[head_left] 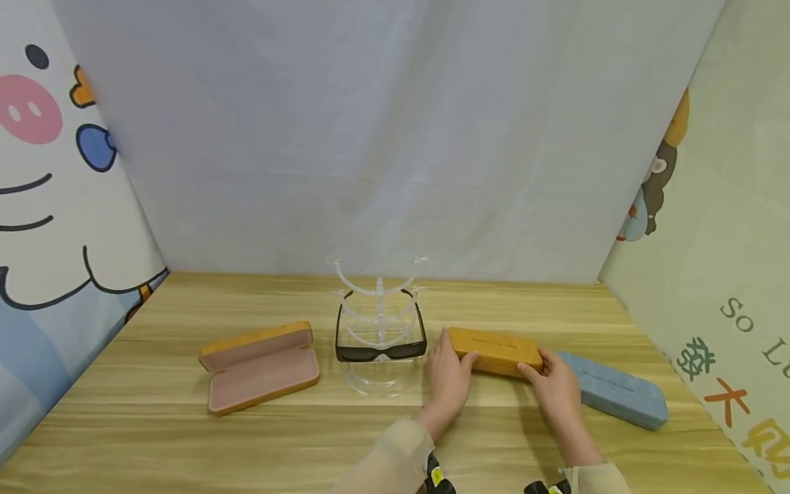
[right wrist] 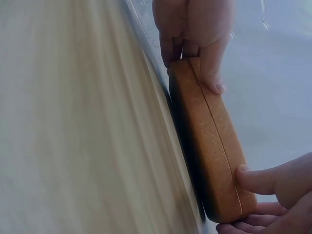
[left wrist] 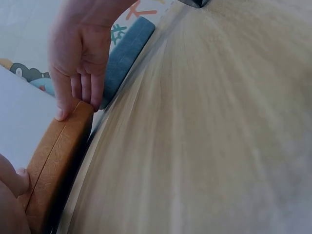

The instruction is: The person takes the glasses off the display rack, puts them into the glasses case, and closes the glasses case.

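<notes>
A closed orange glasses case (head_left: 494, 348) lies between my two hands, right of centre on the table. My left hand (head_left: 449, 376) grips its left end, thumb on the near side. At the other end my right hand (head_left: 557, 391) holds it, thumb near the lid seam and fingers round the end. The right wrist view shows the seam of the case (right wrist: 214, 131) running unbroken between both thumbs. Whether its underside touches the table, I cannot tell. Just behind my right hand is a closed blue glasses case (head_left: 622, 390), set at a slant.
A clear display stand (head_left: 380, 309) stands mid-table, left of my left hand, with black sunglasses (head_left: 382, 353) on a lower tier. Farther left, another orange glasses case (head_left: 265, 374) lies with its lid up, pink lining showing. A pale curtain (head_left: 382, 137) hangs behind the table.
</notes>
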`<action>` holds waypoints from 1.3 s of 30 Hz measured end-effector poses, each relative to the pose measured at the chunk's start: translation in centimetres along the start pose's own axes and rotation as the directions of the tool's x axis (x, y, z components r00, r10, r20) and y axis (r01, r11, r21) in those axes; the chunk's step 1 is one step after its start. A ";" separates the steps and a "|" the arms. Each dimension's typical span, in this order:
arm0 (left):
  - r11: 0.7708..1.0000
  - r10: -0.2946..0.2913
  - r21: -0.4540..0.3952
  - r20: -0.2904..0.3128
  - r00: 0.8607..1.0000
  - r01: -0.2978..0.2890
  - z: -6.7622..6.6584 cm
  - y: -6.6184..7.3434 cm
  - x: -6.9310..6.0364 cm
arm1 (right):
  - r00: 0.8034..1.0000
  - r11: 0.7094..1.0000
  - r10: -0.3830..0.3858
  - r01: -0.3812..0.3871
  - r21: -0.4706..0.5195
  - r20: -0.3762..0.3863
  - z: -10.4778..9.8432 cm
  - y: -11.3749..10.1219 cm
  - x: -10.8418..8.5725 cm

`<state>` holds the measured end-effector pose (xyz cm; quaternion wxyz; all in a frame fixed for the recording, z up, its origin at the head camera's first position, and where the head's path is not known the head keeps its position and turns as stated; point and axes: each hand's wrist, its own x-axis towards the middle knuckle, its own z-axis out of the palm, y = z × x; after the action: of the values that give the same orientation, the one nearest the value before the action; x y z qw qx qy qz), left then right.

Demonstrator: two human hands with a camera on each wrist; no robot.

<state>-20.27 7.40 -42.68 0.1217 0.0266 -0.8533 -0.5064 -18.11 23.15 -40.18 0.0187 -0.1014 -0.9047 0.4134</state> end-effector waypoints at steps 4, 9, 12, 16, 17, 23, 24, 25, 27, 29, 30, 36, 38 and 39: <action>1.000 0.001 0.007 -0.001 1.000 -0.001 0.1 0.0 0.0 | 1.000 1.000 0.003 -0.003 -0.011 -0.013 0.1 0.0 -0.1; 1.000 -0.013 -0.027 0.026 1.000 0.014 0.3 -0.3 -0.2 | 1.000 1.000 0.003 -0.003 0.003 -0.013 0.2 0.0 -0.2; 0.998 -0.038 -0.047 0.044 0.998 0.040 0.2 -0.4 -0.4 | 1.000 1.000 -0.005 0.005 -0.010 -0.018 0.4 0.0 -0.2; 0.998 -0.047 -0.034 0.051 0.998 0.048 0.2 -0.5 -0.6 | 0.999 0.998 -0.015 0.013 -0.054 -0.028 0.5 0.0 -0.2; 0.998 -0.047 -0.032 0.052 0.998 0.049 0.1 -0.5 -0.7 | 0.999 0.997 -0.018 0.016 -0.071 -0.028 0.5 0.0 -0.2; 1.000 -0.030 0.005 0.062 0.998 0.030 -0.3 0.0 -0.8 | 1.000 0.987 -0.011 0.012 -0.162 0.006 0.2 -0.6 -0.3; 1.000 -0.026 0.008 0.069 0.997 0.026 -0.4 0.1 -0.8 | 1.000 0.986 -0.008 0.010 -0.167 0.012 0.1 -0.8 -0.4; 1.000 -0.028 0.008 0.083 0.996 0.027 -0.5 0.2 -0.9 | 1.000 0.986 -0.005 0.007 -0.169 0.017 0.1 -0.9 -0.4; 0.999 -0.033 -0.005 0.113 0.993 0.034 -0.8 0.3 -1.1 | 1.000 0.984 -0.007 0.011 -0.179 0.020 0.0 -1.2 -0.5; 0.999 -0.035 -0.018 0.145 0.989 0.038 -1.1 0.4 -1.3 | 1.000 0.982 -0.020 0.023 -0.189 0.017 -0.1 -1.4 -0.5; 0.999 -0.028 -0.018 0.157 0.987 0.031 -1.3 0.5 -1.4 | 0.999 0.980 -0.029 0.031 -0.195 0.014 -0.1 -1.6 -0.6; 0.999 0.035 -0.006 0.242 0.970 -0.035 -2.7 0.9 -2.0 | 0.995 0.975 -0.093 0.084 -0.204 -0.036 -0.2 -2.4 -1.2; 0.998 0.060 -0.005 0.262 0.963 -0.061 -3.3 1.1 -2.2 | 0.989 0.973 -0.137 0.124 -0.194 -0.057 -0.2 -2.8 -1.4; 0.997 0.070 -0.009 0.272 0.960 -0.070 -3.5 1.1 -2.4 | 0.985 0.972 -0.159 0.144 -0.186 -0.068 -0.1 -3.0 -1.4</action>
<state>-17.07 5.27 -40.56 0.0214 -0.0733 -0.8626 -0.5001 -17.18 21.06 -37.82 0.0781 -0.0502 -0.9420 0.3224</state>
